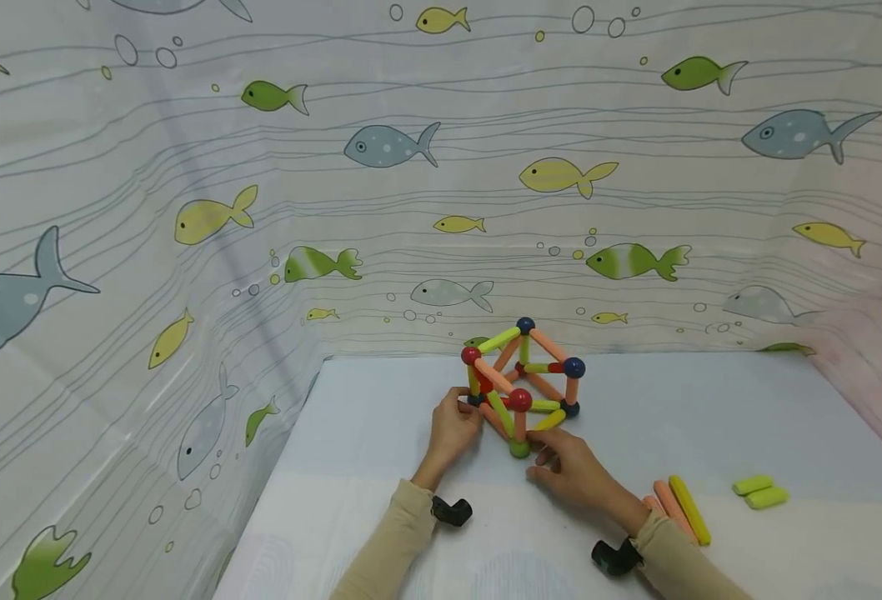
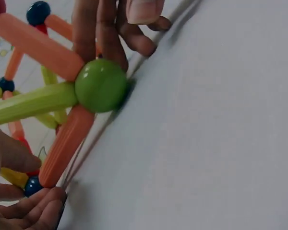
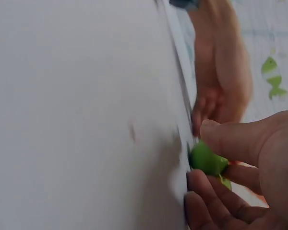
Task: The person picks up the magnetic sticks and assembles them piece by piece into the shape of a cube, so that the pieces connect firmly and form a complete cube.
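A box-shaped frame of magnetic sticks and balls (image 1: 496, 374) stands on the white table. At its left bottom corner, my left hand (image 1: 454, 425) pinches a dark blue ball (image 2: 32, 186), the fingers curling about it. My right hand (image 1: 572, 471) is at the near corner, fingertips touching the frame beside the green ball (image 1: 519, 448). In the left wrist view, the right thumb (image 2: 145, 10) stays apart from that ball. An orange stick (image 2: 67, 146) joins the blue and green balls along the bottom. Red balls (image 1: 520, 400) top the frame's near and left corners.
Orange sticks and a longer yellow stick (image 1: 689, 510) lie beside the right forearm. Two short yellow-green sticks (image 1: 767, 497) lie farther right on the table (image 1: 809, 417). A fish-patterned sheet (image 1: 501, 267) rises along the table's back and sides.
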`<state>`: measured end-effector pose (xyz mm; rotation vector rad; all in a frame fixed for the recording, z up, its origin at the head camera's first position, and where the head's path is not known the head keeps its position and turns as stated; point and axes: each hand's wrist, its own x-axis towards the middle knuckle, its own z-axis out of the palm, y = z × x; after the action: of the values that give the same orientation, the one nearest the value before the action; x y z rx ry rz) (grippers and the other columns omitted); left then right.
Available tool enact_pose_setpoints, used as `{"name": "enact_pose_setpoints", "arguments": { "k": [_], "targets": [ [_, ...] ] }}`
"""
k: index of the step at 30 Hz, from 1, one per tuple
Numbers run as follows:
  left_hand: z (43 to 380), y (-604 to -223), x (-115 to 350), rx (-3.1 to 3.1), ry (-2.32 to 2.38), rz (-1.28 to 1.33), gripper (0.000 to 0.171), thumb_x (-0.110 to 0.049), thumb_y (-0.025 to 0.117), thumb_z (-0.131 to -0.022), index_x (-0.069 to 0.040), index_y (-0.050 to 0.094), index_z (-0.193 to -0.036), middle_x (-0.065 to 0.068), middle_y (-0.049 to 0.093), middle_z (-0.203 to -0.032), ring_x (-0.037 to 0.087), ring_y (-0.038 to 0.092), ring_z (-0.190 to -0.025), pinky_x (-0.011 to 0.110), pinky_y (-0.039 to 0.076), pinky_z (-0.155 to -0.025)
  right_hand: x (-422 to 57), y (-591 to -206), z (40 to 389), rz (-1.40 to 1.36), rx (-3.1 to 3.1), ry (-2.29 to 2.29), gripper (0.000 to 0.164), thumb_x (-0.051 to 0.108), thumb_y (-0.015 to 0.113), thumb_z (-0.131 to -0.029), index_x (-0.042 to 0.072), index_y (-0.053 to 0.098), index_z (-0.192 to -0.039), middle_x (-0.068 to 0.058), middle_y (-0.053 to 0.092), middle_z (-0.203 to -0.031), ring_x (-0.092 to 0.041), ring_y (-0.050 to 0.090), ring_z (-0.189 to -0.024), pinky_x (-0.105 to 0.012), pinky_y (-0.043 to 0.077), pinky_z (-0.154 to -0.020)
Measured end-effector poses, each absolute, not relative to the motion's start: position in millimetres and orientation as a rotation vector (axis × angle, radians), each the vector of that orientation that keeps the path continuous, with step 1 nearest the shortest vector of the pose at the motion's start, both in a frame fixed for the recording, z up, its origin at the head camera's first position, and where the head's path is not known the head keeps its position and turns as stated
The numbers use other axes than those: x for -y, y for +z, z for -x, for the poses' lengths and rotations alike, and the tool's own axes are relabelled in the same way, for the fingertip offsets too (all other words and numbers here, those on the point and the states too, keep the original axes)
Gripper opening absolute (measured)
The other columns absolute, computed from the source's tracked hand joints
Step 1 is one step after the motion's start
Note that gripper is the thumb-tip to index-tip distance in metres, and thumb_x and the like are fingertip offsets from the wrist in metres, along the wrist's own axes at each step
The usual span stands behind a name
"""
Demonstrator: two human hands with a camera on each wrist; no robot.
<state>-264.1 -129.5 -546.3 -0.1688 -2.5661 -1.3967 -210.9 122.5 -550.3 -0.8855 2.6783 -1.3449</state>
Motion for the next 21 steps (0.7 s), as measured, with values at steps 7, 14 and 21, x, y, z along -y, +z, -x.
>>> {"name": "enact_pose_setpoints", "arguments": {
  "k": [7, 14, 21],
  "targets": [
    [267.0, -552.2, 132.8, 2.596, -1.794, 0.234, 0.061, 0.005, 0.056, -0.095, 0.010, 0.042, -0.154, 0.026, 0.062, -0.143, 0.032, 0.069, -0.114, 0.036, 0.058, -0.091, -89.6, -547.2, 197.5, 0.785, -2.612, -1.321, 0.076, 0.020, 0.083, -0.094, 0.000, 0.046, -0.157, -0.012, 0.066, -0.135, -0.016, 0.064, -0.100, -0.027, 0.054, -0.085],
    [269.0, -553.6, 140.4, 2.687, -1.941, 0.361, 0.068, 0.009, 0.050, -0.096, -0.004, 0.039, -0.162, 0.018, 0.051, -0.159, 0.030, 0.065, -0.124, 0.037, 0.054, -0.100, -77.3, -546.5, 197.9, 0.748, -2.556, -1.346, 0.084, 0.019, 0.083, -0.093, -0.006, 0.038, -0.160, -0.015, 0.066, -0.137, -0.018, 0.064, -0.100, -0.028, 0.055, -0.087],
    [271.2, -543.4, 137.8, 2.737, -1.782, 0.379, 0.069, 0.007, 0.047, -0.093, -0.001, 0.038, -0.161, 0.023, 0.057, -0.150, 0.037, 0.063, -0.126, 0.046, 0.054, -0.101, -98.6, -529.5, 208.4, 0.883, -2.429, -1.291, 0.068, 0.027, 0.076, -0.100, -0.004, 0.049, -0.154, -0.014, 0.069, -0.133, -0.019, 0.069, -0.104, -0.026, 0.056, -0.084]
  ]
}}
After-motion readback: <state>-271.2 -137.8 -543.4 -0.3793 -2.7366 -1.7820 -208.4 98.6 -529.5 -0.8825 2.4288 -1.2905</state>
